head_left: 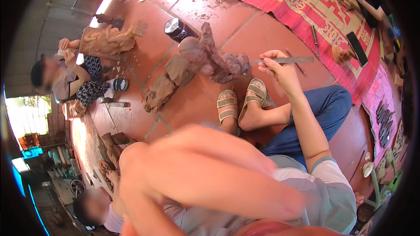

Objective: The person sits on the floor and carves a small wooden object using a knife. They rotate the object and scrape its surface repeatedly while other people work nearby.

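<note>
Right hand [280,67] clenched on flat steel file [292,60]: stiff, light, slick; best gripped at near end. Left arm [197,175] blurred, grip untellable.

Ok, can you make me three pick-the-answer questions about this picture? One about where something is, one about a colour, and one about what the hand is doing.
1. Where is the reddish-brown carved wooden figure?
A. on the red tiled floor
B. on a woven mat
C. on a lap

2. What colour are the strapped open sandals?
A. black
B. beige
C. green

3. What are the fingers of the right hand doing?
A. spread open
B. shut on the long flat grey metal strip
C. pressed on the floor

Answers:
1. A, the figure lies on the tiles just beyond the feet.
2. B, the straps on both sandals are beige.
3. B, the fingers pinch one end of the strip.
</note>
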Available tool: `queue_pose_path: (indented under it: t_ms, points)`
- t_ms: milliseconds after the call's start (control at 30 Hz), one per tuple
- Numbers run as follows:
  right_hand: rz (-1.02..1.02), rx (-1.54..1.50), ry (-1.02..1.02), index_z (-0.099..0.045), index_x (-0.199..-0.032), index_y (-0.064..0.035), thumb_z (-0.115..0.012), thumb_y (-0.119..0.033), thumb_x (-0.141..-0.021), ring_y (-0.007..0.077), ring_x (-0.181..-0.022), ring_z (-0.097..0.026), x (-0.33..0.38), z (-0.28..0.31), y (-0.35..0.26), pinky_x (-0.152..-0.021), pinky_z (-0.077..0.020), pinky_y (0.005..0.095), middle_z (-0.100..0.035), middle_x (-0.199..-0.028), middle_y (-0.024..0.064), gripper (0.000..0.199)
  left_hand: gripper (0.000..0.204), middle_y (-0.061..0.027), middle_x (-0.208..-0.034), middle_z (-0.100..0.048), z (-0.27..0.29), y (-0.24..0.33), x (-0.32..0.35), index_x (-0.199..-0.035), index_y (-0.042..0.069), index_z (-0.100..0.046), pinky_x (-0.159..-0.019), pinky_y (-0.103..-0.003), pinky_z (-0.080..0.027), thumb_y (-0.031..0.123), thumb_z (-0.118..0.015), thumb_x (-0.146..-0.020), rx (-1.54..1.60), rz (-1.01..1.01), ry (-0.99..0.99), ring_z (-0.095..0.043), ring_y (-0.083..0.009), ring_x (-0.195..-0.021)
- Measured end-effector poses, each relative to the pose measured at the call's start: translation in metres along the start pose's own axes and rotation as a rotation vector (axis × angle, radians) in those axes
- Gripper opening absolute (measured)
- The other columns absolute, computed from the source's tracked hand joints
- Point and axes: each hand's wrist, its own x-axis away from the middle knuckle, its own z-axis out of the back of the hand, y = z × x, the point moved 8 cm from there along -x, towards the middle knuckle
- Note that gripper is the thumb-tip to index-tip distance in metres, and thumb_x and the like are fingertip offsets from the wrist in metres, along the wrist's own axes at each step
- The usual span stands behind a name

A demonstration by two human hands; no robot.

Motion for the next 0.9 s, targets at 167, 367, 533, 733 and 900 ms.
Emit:
queue_pose_path:
  t_ms: [167, 367, 533, 733, 900]
  points:
    - [-0.049, -0.041, 0.106, -0.055, -0.104, -0.0021, -0.057, -0.008, -0.086, 0.0113, -0.08, -0.061, -0.032, 0.022, 0.037, -0.07, -0.0512, 0.02, -0.062, -0.091, 0.0075, 0.019, 0.037, -0.0158, -0.128, -0.047, 0.081, -0.086, 0.054, -0.116, 0.009, -0.056, -0.092, -0.036, -0.037, 0.031, -0.035, -0.096, -0.636, 0.682, 0.424, -0.045, -0.0241, -0.114]
    - [-0.101, 0.104, 0.131, -0.054, -0.097, -0.0013, -0.059, -0.004, -0.083, 0.0115, -0.072, -0.062, -0.05, 0.035, 0.089, -0.063, -0.0523, 0.0222, -0.061, -0.082, 0.006, 0.015, 0.032, -0.0098, -0.11, -0.057, 0.084, -0.182, 0.126, -0.112, -0.002, -0.056, -0.091, -0.029, -0.037, 0.019, -0.041, -0.094, -0.486, 0.924, 0.553, -0.052, -0.0172, -0.103]
    - [-0.147, 0.143, 0.167, -0.054, -0.095, -0.0006, -0.057, -0.004, -0.084, 0.0129, -0.078, -0.062, -0.066, 0.033, 0.109, -0.065, -0.0529, 0.0225, -0.06, -0.084, 0.0069, 0.012, 0.029, -0.0114, -0.104, -0.06, 0.081, -0.183, 0.129, -0.11, -0.005, -0.056, -0.082, -0.025, -0.042, 0.012, -0.04, -0.093, -0.334, 0.894, 0.694, -0.056, -0.0143, -0.093]
    - [-0.006, 0.451, 0.13, -0.058, -0.087, -0.0032, -0.061, -0.008, -0.08, 0.0099, -0.076, -0.06, -0.102, 0.012, 0.134, -0.063, -0.0486, 0.0242, -0.059, -0.077, 0.0036, 0.009, 0.035, -0.012, -0.108, -0.058, 0.083, -0.183, 0.135, -0.109, -0.007, -0.056, -0.085, -0.027, -0.041, 0.019, -0.042, -0.09, -0.388, 0.923, 0.694, -0.054, -0.0158, -0.096]
    - [0.053, 0.75, 0.14, -0.059, -0.082, -0.0039, -0.06, -0.007, -0.074, 0.0105, -0.068, -0.057, -0.116, -0.016, 0.135, -0.061, -0.0445, 0.0253, -0.061, -0.072, 0.0046, 0.009, 0.031, -0.0111, -0.102, -0.056, 0.085, -0.184, 0.134, -0.106, -0.004, -0.058, -0.074, -0.025, -0.042, 0.015, -0.042, -0.09, -0.395, 0.874, 0.717, -0.055, -0.0139, -0.082]
